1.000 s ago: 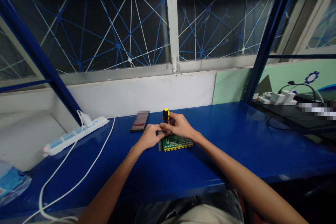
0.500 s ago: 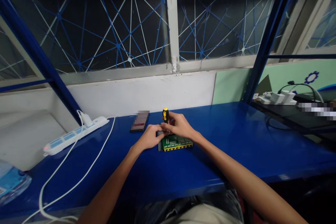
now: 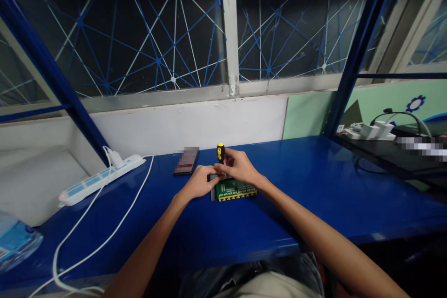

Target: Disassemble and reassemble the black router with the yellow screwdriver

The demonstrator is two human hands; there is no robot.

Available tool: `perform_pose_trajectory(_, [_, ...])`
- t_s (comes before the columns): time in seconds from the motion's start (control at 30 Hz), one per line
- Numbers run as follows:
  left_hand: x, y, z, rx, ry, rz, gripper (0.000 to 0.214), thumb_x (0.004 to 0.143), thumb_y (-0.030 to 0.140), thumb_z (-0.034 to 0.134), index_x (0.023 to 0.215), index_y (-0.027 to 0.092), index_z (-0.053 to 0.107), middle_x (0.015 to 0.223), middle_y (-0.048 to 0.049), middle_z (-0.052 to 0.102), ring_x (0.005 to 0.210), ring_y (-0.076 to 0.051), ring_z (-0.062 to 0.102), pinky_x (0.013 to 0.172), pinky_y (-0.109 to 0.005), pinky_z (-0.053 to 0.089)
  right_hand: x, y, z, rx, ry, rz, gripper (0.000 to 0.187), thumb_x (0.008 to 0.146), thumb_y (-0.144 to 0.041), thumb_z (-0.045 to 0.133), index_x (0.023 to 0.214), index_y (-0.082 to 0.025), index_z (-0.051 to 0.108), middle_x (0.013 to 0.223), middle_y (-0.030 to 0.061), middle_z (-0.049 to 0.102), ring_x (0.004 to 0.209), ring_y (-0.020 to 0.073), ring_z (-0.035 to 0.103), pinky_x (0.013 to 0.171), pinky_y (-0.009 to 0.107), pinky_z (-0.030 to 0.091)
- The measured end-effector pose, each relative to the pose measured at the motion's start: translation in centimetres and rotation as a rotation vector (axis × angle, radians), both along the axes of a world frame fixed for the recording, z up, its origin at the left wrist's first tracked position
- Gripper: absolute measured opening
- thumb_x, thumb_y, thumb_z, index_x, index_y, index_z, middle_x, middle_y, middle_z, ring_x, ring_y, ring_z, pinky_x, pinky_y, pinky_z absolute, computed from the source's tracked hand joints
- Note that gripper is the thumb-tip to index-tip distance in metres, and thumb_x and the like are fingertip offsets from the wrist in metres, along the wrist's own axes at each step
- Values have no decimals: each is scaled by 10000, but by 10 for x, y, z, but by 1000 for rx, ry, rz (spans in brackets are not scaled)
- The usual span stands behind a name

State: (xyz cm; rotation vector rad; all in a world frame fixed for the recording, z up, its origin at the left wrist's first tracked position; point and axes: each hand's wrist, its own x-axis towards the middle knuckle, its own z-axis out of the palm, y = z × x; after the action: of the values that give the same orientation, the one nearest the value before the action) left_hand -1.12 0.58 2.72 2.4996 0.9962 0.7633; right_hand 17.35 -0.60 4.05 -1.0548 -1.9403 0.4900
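A screwdriver [image 3: 220,151] with a black and yellow handle stands upright, my right hand [image 3: 240,166] closed round its lower handle. Its tip is hidden behind my fingers. Beneath lies a green circuit board [image 3: 230,188] with a row of yellow connectors along its near edge and a grey strip at its left side. My left hand [image 3: 200,180] is closed at the board's far left corner, thumb and fingers close to the screwdriver's lower end. What exactly the left fingertips press on is partly hidden.
On the blue table [image 3: 279,205], a phone [image 3: 186,161] lies behind my left hand. Further left are a white power strip [image 3: 101,180] with a looping cable and a plastic-wrapped pack [image 3: 17,242]. Chargers [image 3: 375,130] and dark equipment stand at the right, beyond a blue post [image 3: 344,79].
Almost nothing differs. The view has shifted very slightly, while both hands, the screwdriver and the circuit board keep their places.
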Motion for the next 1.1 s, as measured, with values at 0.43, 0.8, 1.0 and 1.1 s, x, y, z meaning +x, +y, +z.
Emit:
perform_pose_trajectory(0.43, [1, 1, -1, -4, -31, -7, 182, 836, 257, 599, 858, 195, 769, 941, -51, 755, 847, -220, 692, 772, -291, 485, -2, 0, 0, 19, 3, -14, 270, 796, -444, 608, 748, -207, 487, 683, -14, 613, 597, 131, 562, 529, 265, 323])
perform_pose_trajectory(0.8, [-1, 5, -4, -2, -35, 36, 169, 826, 242, 626, 900, 192, 769, 930, -47, 757, 867, -226, 692, 786, -298, 482, -2, 1, -4, 31, 0, -18, 272, 823, -439, 582, 741, -209, 461, 697, -11, 620, 589, 125, 564, 517, 257, 312])
perform_pose_trajectory(1.0, [-1, 4, -3, 42, -24, -9, 197, 816, 169, 598, 924, 175, 762, 935, -47, 757, 876, -221, 694, 801, -294, 482, -2, 0, -2, 37, -5, -34, 204, 817, -380, 583, 768, -209, 484, 708, -11, 629, 593, 124, 562, 527, 255, 319])
perform_pose_trajectory(1.1, [-1, 3, -3, 45, -21, 9, 185, 812, 172, 604, 903, 173, 764, 921, -47, 759, 867, -222, 696, 787, -293, 484, -2, -1, 0, 26, -2, -20, 206, 818, -396, 584, 791, -212, 495, 710, -11, 632, 594, 127, 567, 524, 256, 314])
